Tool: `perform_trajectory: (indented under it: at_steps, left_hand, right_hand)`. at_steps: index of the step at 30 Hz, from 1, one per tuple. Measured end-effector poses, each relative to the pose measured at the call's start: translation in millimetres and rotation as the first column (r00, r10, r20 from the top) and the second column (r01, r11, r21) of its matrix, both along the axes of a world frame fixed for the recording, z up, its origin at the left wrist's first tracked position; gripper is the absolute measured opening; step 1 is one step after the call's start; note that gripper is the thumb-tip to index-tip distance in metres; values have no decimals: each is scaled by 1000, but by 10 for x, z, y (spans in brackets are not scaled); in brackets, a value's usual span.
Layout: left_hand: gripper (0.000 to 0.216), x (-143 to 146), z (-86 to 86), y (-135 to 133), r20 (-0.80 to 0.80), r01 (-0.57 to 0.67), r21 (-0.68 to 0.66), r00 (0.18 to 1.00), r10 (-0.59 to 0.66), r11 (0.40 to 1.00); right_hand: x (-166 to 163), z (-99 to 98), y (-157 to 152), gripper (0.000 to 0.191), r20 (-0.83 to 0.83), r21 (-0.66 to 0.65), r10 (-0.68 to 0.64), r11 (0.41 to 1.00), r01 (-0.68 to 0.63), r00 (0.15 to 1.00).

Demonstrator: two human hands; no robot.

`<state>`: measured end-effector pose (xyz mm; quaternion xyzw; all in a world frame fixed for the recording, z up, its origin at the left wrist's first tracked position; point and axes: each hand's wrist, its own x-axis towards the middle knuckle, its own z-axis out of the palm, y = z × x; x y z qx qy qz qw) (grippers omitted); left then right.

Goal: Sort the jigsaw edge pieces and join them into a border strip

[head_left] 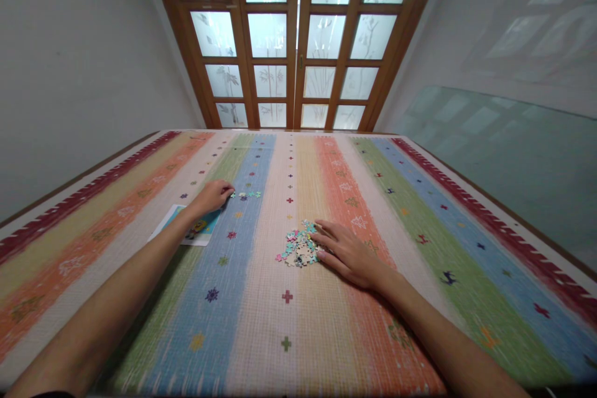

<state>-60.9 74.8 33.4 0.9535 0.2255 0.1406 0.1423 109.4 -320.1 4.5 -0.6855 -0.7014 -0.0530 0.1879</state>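
My left hand reaches over the blue stripe with its fingers closed in a pinch on a small jigsaw piece. Just right of its fingertips, a short row of jigsaw pieces lies on the cloth. Under my left forearm is a picture card with a blue-green ground and a yellow figure, partly covered by the arm. My right hand rests palm down with fingers apart, its fingertips touching the right side of a heap of jigsaw pieces. The heap mixes turquoise, pink and beige pieces, some overlapping.
A striped cloth with small printed figures covers the table. Wooden doors with frosted panes stand beyond the far edge. White walls flank both sides, and a pale green glass panel leans along the right one.
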Motion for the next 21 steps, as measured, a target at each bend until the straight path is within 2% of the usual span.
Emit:
perform_trajectory:
  at_steps: [15,21]
  left_hand:
    - [21,56,-43,-76,62,-8,-67,998,13,998]
    - [21,78,-24,-144,112,-62,-70,991,70,996]
  right_hand:
    - [2,11,-6,43,-3,-6,-1,1000,1,1000]
    - [16,-22,-8,40,-9,12,-10,1000,10,1000]
